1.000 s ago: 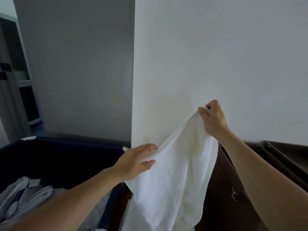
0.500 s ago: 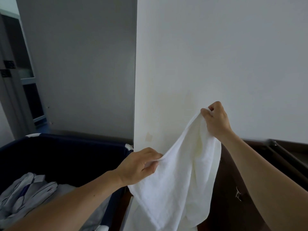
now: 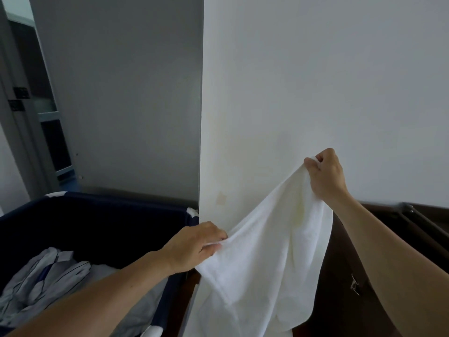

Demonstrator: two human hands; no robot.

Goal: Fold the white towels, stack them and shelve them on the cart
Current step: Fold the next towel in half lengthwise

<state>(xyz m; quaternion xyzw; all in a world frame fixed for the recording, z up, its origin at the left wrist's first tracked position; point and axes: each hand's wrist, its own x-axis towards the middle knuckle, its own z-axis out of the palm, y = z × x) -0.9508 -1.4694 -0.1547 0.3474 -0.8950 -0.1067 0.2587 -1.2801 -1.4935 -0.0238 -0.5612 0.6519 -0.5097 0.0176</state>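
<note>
Left hand (image 3: 194,246) and right hand (image 3: 324,176) each pinch the towel (image 3: 264,259) in their fingers, mid-frame, right hand higher.

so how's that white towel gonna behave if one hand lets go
Probably floppy: the white towel sags between the left hand and the right hand and hangs in loose folds below. A released corner would likely drop and swing. It seems light, since fingertip pinches hold it up.

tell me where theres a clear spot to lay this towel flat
No flat bare surface shows. The navy bin at left holds bundled linen; at right only the dark cabinet front shows. The towel hangs between left hand and right hand.
</note>
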